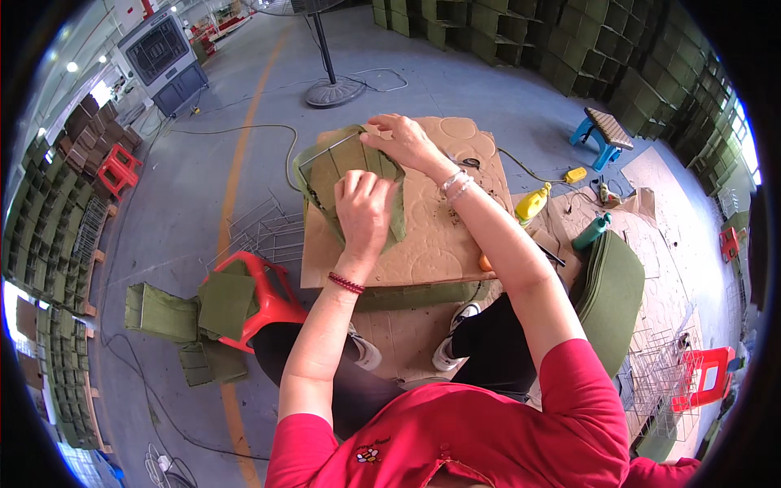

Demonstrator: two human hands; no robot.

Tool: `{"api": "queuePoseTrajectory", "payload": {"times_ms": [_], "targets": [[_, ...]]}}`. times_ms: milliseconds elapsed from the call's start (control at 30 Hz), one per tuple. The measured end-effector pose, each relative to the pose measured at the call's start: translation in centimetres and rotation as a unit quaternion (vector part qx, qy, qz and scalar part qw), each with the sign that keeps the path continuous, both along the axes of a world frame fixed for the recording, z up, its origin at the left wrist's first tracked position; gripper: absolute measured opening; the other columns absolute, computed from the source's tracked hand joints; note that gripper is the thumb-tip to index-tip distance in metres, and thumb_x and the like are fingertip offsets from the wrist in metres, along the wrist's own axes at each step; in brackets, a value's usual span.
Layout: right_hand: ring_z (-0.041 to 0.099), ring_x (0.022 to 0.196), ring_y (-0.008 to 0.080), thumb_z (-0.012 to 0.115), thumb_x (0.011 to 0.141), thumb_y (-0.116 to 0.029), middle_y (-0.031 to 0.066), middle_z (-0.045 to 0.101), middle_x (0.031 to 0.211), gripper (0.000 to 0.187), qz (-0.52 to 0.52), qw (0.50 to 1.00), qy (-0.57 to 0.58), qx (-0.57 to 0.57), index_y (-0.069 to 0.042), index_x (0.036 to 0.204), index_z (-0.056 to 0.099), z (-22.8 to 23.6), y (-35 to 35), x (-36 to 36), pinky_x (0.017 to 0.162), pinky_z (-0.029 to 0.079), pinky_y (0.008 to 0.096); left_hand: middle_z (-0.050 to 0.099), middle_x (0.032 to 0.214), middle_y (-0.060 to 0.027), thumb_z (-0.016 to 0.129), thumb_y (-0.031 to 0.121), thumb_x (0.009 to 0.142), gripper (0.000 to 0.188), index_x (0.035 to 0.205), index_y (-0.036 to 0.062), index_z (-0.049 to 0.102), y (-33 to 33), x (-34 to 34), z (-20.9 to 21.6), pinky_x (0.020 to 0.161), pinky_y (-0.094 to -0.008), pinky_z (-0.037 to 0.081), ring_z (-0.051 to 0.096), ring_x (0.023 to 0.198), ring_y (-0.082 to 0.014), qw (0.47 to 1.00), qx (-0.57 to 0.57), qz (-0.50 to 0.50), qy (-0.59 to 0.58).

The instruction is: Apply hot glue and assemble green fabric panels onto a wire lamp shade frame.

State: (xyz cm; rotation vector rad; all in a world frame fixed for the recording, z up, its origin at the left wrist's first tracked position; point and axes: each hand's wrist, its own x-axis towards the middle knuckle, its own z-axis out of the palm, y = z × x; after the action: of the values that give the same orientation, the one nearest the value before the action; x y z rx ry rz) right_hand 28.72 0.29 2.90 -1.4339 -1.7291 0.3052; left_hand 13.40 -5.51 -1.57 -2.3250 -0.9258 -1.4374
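A green felt piece with a thin metal wire frame (329, 150) stands partly raised on the cardboard-covered work surface (439, 252), its panels bent up into an open box shape. My left hand (364, 213) is closed with curled fingers over the near part of the felt; the fingertips are hidden behind the knuckles. At the far corner, my right hand (403, 145) bends its fingers and thumb around the felt's upper edge, close to the end of the wire. A small dark object (471, 163) lies on the cardboard to the right of the felt.
Right of the work surface are a yellow bottle (532, 204), a green bottle (591, 232) and stacked green felt sheets (612, 297). A red stool (262, 299) with felt pieces stands left, near wire frames (272, 232). A fan base (335, 92) stands beyond; cables cross the floor.
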Motion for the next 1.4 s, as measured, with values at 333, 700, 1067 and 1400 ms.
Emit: {"api": "queuePoseTrajectory", "payload": {"times_ms": [333,700,1067,1400], "targets": [[0.059,0.123,0.0288,0.066,0.093,-0.036,0.0158,0.062,0.134,0.049,0.088,0.996,0.000,-0.007,-0.005,0.131,0.062,-1.2,-6.3,0.3,0.101,0.048,0.0417,0.064,0.085,0.0000,0.084,-0.001,0.064,0.024,0.084,0.0074,0.074,-2.0,-6.9,0.7,0.078,-0.0343,0.049,0.056,0.090,-0.0216,0.975,-0.130,-0.172,-0.053],[0.065,0.102,0.0364,0.062,0.095,-0.022,0.0188,0.067,0.119,0.034,0.000,0.995,0.039,0.091,-0.002,0.122,0.065,-2.0,-1.4,1.1,0.088,0.051,0.0402,0.066,0.088,-0.0031,0.083,0.000,0.067,0.034,0.098,0.0072,0.073,-3.4,-4.8,0.3,0.080,-0.0358,0.051,0.059,0.091,-0.0235,0.983,-0.084,-0.158,-0.030],[0.065,0.098,0.0276,0.069,0.073,0.001,0.0102,0.066,0.106,0.028,0.126,0.923,-0.140,0.336,-0.001,0.101,0.069,-6.5,-14.7,-0.9,0.081,0.054,0.0374,0.066,0.086,-0.0015,0.079,0.002,0.070,0.025,0.093,0.0075,0.072,-4.8,-7.0,-1.0,0.074,-0.0354,0.049,0.061,0.085,-0.0210,0.991,0.083,-0.086,-0.058],[0.063,0.109,0.0303,0.067,0.070,0.000,0.0126,0.066,0.115,0.037,0.138,0.916,-0.159,0.342,0.001,0.107,0.068,-6.2,-12.6,-1.1,0.088,0.054,0.0403,0.069,0.104,-0.0046,0.071,0.005,0.079,0.020,0.099,0.0067,0.071,-3.9,-6.5,-3.1,0.091,-0.0411,0.051,0.067,0.098,-0.0238,0.991,0.095,-0.076,0.063]]}}
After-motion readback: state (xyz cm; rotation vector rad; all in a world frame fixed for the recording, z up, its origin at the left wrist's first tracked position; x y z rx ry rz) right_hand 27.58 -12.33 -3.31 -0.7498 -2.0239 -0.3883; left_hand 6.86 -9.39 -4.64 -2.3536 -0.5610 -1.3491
